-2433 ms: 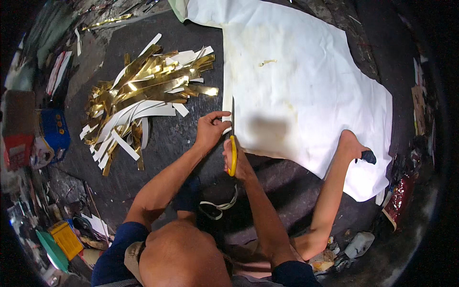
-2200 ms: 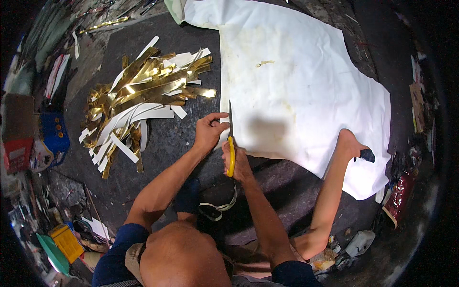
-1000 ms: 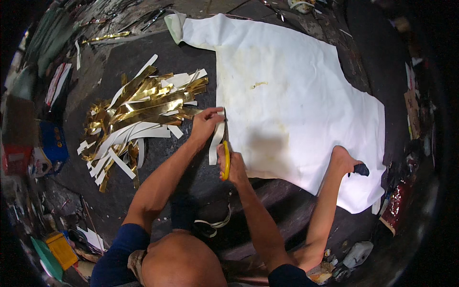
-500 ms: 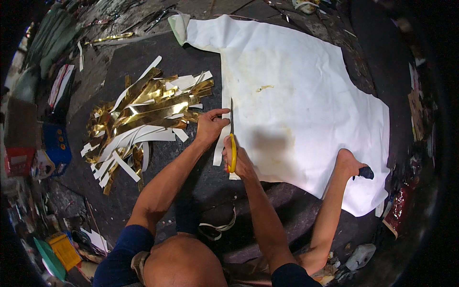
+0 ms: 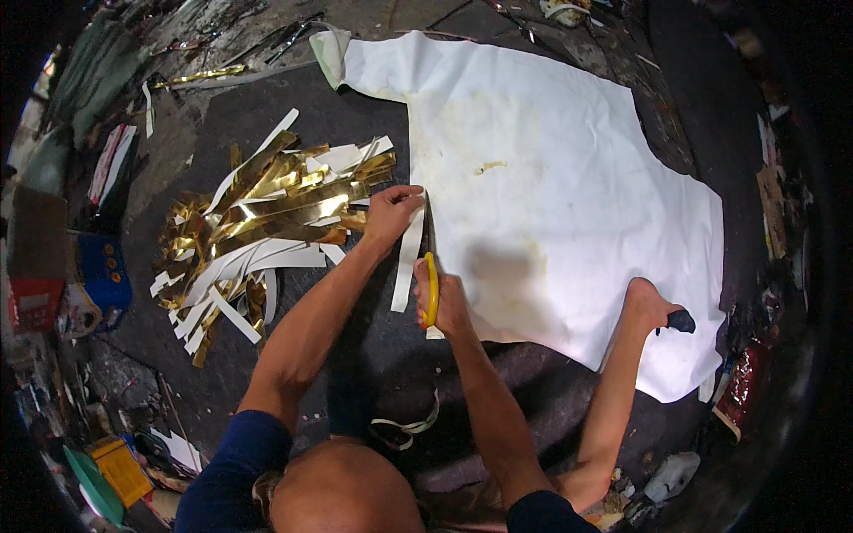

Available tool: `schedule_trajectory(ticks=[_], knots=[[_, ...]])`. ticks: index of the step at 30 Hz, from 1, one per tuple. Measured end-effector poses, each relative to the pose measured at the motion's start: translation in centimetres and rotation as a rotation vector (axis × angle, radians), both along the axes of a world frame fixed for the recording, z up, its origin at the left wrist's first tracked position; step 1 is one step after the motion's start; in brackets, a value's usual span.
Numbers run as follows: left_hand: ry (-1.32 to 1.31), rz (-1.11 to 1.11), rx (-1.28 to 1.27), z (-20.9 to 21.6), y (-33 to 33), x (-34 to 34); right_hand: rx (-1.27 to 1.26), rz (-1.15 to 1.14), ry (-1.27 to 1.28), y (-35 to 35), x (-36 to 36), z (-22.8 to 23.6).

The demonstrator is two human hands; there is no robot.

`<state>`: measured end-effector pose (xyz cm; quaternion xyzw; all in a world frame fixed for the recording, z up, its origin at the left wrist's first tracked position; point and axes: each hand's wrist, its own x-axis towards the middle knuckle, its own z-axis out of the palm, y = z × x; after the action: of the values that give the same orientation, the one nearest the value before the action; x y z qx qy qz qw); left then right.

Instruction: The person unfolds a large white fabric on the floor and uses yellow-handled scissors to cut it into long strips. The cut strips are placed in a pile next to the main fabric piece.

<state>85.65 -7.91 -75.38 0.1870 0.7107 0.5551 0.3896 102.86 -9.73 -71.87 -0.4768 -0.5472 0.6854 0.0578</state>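
Observation:
A large white sheet with yellowish stains lies on the dark mat. My right hand is closed round the yellow-handled scissors, whose blades point away from me along the sheet's left edge. My left hand pinches the top of a narrow white strip beside the blade tips. The strip's lower part lies apart from the sheet. Left of my left hand is a heap of gold and white strips.
My leg reaches over the sheet's lower right, with a dark piece at the foot. A blue box stands left, a yellow container at lower left, and a red packet at right. A thin pale band lies near my knee.
My left hand has shifted a little away from me, its fingers now gathered on the strip's top. The strip slants further left from the sheet, and the scissors' blades sit slightly lower.

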Motion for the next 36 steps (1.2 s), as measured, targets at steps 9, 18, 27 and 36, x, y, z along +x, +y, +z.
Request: schedule_trajectory(ticks=[9,18,27,36], knots=[[0.026,-0.029,0.069,0.2,-0.3,0.3,0.142,0.097,0.014,4.3,-2.5,-2.9],[0.008,-0.012,0.114,0.1,-0.2,0.3,0.027,0.25,-0.112,5.2,-2.8,-1.5],[0.036,-0.041,0.026,0.3,-0.7,0.3,0.043,0.161,0.052,5.1,-3.1,-3.1],[-0.051,0.02,0.143,-0.3,-0.6,0.6,0.1,0.116,-0.01,5.3,-3.4,-3.4]])
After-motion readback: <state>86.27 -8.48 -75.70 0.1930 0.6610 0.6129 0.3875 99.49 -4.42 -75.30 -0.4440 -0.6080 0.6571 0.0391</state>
